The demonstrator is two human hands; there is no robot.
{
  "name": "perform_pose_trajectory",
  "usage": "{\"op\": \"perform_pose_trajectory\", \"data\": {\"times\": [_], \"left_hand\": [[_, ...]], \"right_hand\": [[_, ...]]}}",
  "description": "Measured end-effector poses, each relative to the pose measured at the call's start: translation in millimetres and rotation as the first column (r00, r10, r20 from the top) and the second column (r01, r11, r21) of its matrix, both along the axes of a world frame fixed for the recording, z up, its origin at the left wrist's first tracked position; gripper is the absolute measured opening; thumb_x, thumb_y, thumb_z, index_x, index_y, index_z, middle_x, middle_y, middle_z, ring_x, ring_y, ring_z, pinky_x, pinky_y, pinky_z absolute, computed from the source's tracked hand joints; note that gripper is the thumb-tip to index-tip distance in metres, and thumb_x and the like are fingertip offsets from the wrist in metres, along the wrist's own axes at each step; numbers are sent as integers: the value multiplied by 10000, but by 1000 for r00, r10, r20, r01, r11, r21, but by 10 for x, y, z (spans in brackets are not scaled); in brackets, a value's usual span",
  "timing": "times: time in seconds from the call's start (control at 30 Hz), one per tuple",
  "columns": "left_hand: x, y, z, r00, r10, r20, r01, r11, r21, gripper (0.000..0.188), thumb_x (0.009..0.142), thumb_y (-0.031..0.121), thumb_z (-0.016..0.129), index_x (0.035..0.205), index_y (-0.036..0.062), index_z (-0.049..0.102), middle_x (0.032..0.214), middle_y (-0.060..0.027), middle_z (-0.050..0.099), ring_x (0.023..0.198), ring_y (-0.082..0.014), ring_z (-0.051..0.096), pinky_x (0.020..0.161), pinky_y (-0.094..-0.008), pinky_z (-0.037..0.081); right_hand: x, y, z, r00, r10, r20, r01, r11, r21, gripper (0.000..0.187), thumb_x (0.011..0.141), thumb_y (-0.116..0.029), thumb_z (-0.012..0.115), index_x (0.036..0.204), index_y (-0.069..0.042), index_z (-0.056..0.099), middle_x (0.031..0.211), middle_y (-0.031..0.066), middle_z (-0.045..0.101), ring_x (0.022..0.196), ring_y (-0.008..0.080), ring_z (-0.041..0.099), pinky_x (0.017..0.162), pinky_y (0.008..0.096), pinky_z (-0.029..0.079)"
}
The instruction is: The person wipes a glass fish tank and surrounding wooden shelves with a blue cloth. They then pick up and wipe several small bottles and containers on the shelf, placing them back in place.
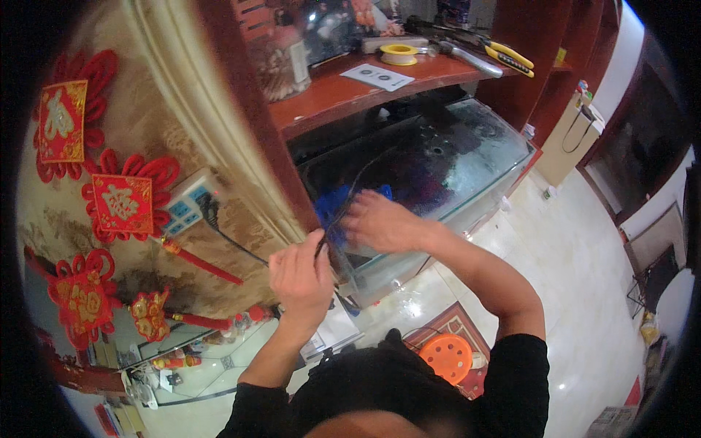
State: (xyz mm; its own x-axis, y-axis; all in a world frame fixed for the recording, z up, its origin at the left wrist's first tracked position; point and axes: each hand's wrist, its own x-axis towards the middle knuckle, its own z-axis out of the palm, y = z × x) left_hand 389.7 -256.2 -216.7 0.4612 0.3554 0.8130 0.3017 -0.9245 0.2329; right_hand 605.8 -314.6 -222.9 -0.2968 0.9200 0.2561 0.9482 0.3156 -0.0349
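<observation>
A black cable [248,252] runs from a plug [207,206] in the wall socket [186,208] to my left hand [301,274]. My left thumb and fingers are closed on it beside the cabinet post. Beyond that hand, a dark line like the cable rises over the glass fish tank [478,186]. My right hand [383,223] reaches over the tank's near left corner, fingers stretched leftward and a little bent. Its fingertips are close to the cable; whether they touch it cannot be made out. Behind them lies a blue object [332,206], partly covered by the hand.
On the wooden shelf [314,102] above the tank are a jar [286,69], a yellow spool [399,54], a paper card [378,77] and a yellow-handled tool [510,58]. Red knot ornaments [123,204] hang at left. An orange stool [445,358] stands on the floor below.
</observation>
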Motion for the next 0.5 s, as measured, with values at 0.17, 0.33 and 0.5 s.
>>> {"op": "perform_pose_trajectory", "data": {"times": [0.17,0.33,0.5], "left_hand": [[-17,-2,-43,997,0,-82,1,1000,4,292,774,35,725,1059,54,665,807,-89,586,749,-266,575,731,-387,410],[-18,-34,-147,985,-10,-174,11,1000,2,296,768,30,713,1057,55,657,827,-83,580,798,-264,573,754,-396,396],[13,-84,-244,978,31,-204,-31,1000,6,296,769,31,707,1059,64,659,880,-91,580,845,-273,560,774,-406,387]], "right_hand": [[275,-843,-4,969,-209,-134,220,973,69,291,913,-263,574,1122,-81,659,1074,151,626,1207,346,535,1014,469,413],[1419,-1179,-148,698,-707,-115,716,687,126,348,950,-323,522,1151,-73,656,1128,148,648,1083,317,598,962,453,448],[2107,-1067,-120,420,-907,-30,897,409,168,378,961,-324,493,1198,-65,634,1185,146,644,1114,326,591,966,460,451]]}}
